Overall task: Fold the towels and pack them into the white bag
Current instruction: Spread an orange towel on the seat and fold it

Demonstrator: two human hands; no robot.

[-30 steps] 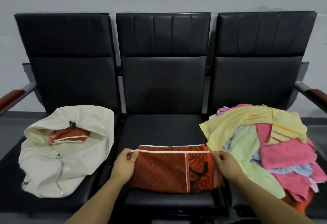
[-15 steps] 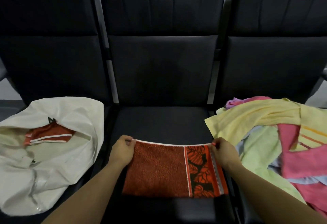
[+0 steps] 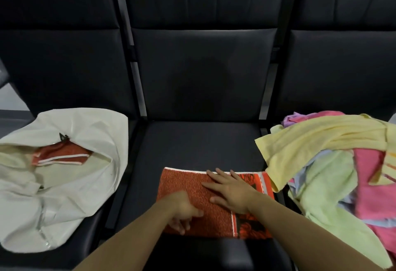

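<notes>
- White bag [image 3: 64, 176], left seat: one folded orange towel already inside.
- Left hand [image 3: 182, 210] has quit the far edge; fingers now curl at orange towel [image 3: 188, 187]'s near-left part, mid seat.
- Right hand [image 3: 230, 191], fingers flat, now presses fold: next fold due.
- Towel pile [image 3: 334, 163] waits, right.

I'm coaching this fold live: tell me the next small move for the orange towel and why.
Probably fold the orange towel in half sideways. It lies flat on the middle seat, the right hand pressing it flat, the left hand curled at its near left edge, and it looks wider than the folded one in the white bag.
</notes>
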